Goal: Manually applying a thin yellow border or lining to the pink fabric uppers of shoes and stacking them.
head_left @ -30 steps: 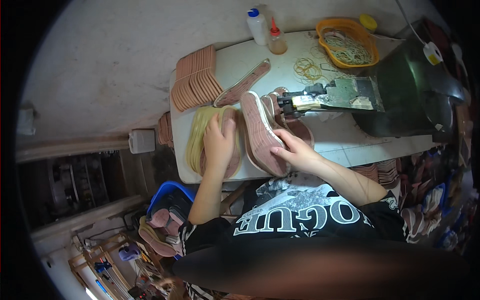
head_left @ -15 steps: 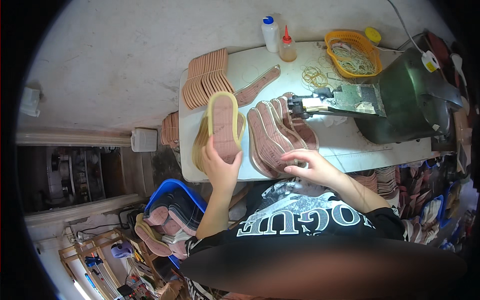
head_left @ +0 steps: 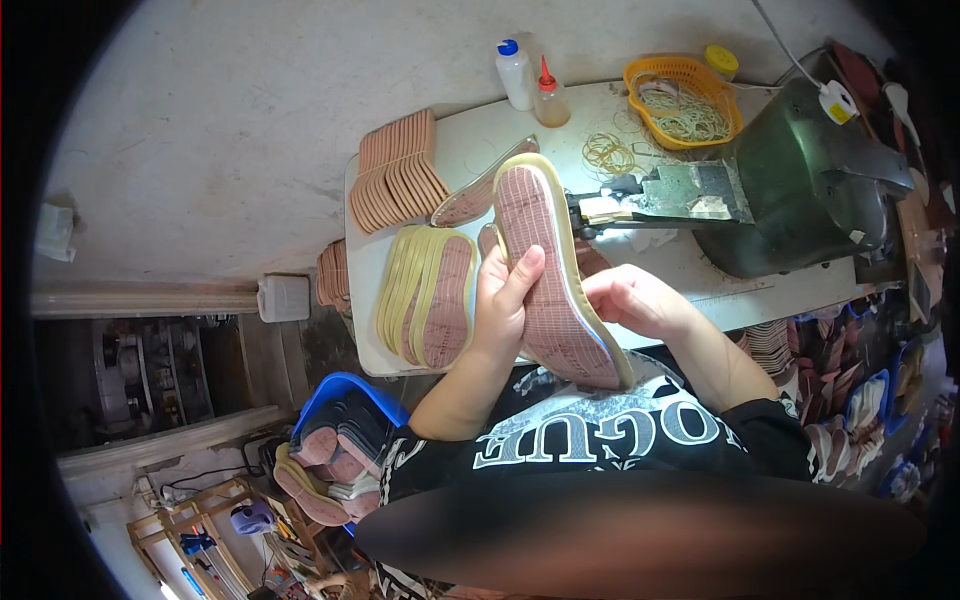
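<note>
My left hand point(head_left: 508, 305) is closed around a pink checked insole point(head_left: 535, 255) with yellow edging, its thumb lying across the upper face. The insole tilts over the table, heel end toward my shirt. At its right edge, my right hand point(head_left: 640, 300) has its fingers curled in against the edging; the fingertips are partly hidden. To the left lies a fanned row of yellow-edged insoles point(head_left: 425, 295). Behind the held insole, it mostly covers a group of clear-edged pink insoles point(head_left: 590, 258).
A green machine point(head_left: 790, 190) reaches its arm over the white table point(head_left: 725, 305). At the back are a bundled insole stack point(head_left: 398, 170), a white bottle point(head_left: 515, 78), a red-tipped bottle point(head_left: 550, 98) and an orange basket point(head_left: 655, 120). A blue bin point(head_left: 385, 388) of insoles stands lower left.
My left hand has carried the yellow-edged insole right, off the left pile, and tilted it. My right hand has come to its edge, its fingers now curled. The view has shifted slightly.
</note>
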A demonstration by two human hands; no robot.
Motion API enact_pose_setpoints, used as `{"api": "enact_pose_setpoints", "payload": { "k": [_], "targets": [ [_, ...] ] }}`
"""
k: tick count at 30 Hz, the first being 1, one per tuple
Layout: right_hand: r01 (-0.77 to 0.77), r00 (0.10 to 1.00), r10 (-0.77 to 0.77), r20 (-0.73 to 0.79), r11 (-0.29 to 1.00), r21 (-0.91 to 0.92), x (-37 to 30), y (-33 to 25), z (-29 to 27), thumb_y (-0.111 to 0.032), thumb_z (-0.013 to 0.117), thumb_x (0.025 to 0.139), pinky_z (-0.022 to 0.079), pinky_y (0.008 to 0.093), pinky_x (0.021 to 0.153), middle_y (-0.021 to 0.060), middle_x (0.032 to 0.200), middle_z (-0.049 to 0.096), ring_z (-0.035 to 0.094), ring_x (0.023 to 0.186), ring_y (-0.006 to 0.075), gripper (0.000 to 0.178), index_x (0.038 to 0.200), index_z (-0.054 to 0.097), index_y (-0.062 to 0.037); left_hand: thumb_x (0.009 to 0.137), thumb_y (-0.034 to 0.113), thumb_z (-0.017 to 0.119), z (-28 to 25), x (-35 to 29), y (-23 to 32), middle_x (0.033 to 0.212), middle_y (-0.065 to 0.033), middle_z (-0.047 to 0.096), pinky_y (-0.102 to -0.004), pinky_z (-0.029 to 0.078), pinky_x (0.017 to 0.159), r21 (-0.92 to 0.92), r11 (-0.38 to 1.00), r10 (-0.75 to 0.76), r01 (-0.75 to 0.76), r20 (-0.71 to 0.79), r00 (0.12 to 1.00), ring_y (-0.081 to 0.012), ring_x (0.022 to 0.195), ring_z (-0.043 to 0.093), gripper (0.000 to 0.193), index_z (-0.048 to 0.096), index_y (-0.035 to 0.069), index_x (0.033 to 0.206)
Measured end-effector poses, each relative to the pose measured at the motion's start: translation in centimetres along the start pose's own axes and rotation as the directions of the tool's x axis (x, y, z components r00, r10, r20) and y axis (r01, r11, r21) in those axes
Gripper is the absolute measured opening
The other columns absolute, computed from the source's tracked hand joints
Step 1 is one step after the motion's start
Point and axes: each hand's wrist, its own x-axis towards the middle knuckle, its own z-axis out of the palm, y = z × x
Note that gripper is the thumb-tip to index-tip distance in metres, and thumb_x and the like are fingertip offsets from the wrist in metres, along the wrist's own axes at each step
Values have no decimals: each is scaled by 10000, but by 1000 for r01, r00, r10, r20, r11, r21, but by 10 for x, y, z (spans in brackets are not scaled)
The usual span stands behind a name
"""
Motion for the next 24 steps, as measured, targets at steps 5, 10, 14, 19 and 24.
{"api": "enact_pose_setpoints", "payload": {
  "k": [5, 10, 14, 19, 24],
  "targets": [
    [-28, 1000, 27, -10, 982, -186, 13, 16, -35, -278, 693, 843, 498, 193, 657, 38, 866, 655, 637, 790, 92, 350, 1029, 616, 8, 901, 153, 627, 14, 9, -10, 963, -62, 658, -237, 486, 766, 53, 998, 9, -15, 96, 995, -93, 824, 607, 243, 557, 1, 1077],
    [-347, 934, 278, -226, 860, -374, 13, -33, -19, -213, 720, 815, 411, 189, 472, 24, 648, 603, 582, 561, 75, 218, 782, 676, -2, 868, 191, 682, 9, 16, -13, 949, -81, 671, -258, 497, 749, 377, 917, 117, -130, 57, 992, -113, 814, 624, 288, 574, -24, 1026],
    [-352, 921, 174, -350, 759, -548, 18, -32, -15, -201, 698, 821, 412, 198, 468, 10, 636, 594, 521, 527, 51, 185, 799, 691, -18, 801, 229, 759, -8, 17, -25, 896, -94, 677, -275, 511, 722, 557, 794, 234, -244, 90, 968, -131, 765, 635, 369, 578, -29, 993],
    [-180, 950, 3, -312, 822, -540, 22, -20, -12, -235, 685, 842, 482, 235, 692, 10, 790, 649, 565, 738, 61, 272, 981, 674, -1, 756, 80, 769, 9, 31, -11, 899, -74, 669, -271, 515, 728, 384, 923, 71, -32, -87, 994, -130, 777, 640, 310, 587, -14, 989],
    [-23, 922, -144, -360, 907, -421, 3, 0, -15, -214, 647, 894, 468, 255, 841, 34, 1018, 643, 575, 921, 86, 353, 1157, 571, 10, 818, 94, 689, 1, 91, 0, 908, -65, 670, -260, 512, 706, 266, 964, -13, 29, -63, 998, -131, 776, 637, 227, 630, -23, 1002]
  ]
}}
